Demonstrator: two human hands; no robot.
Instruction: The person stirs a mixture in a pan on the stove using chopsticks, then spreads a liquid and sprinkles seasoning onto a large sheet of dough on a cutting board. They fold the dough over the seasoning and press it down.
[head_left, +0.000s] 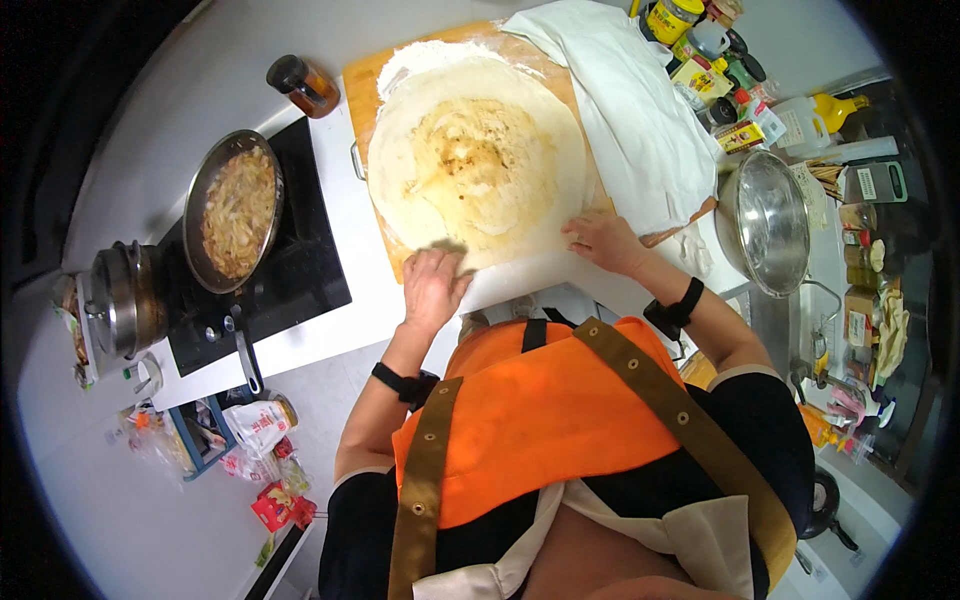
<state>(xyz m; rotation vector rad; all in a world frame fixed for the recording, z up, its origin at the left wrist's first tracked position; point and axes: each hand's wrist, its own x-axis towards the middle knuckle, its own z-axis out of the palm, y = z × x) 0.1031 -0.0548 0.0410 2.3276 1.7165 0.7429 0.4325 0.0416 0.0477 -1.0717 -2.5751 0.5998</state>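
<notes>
A large round sheet of rolled dough (480, 161) lies on a wooden board (364, 82), its middle smeared with a yellowish, brown-specked coating. Loose white flour (420, 64) is heaped along its far edge. My left hand (435, 285) rests at the near left edge of the sheet, fingers curled over the rim. At the near right edge, my right hand (600, 238) touches the dough with bent fingers. The sheet's near part hangs past the counter's edge. Whether either hand pinches the dough is hard to tell, as the fingertips are partly hidden.
A frying pan of cooked food (238, 214) stands on the black cooktop (315, 262) at left, near a lidded pot (124, 300). A brown jar (304, 86) stands behind. At right are a white cloth (637, 120), a steel bowl (772, 225) and several bottles.
</notes>
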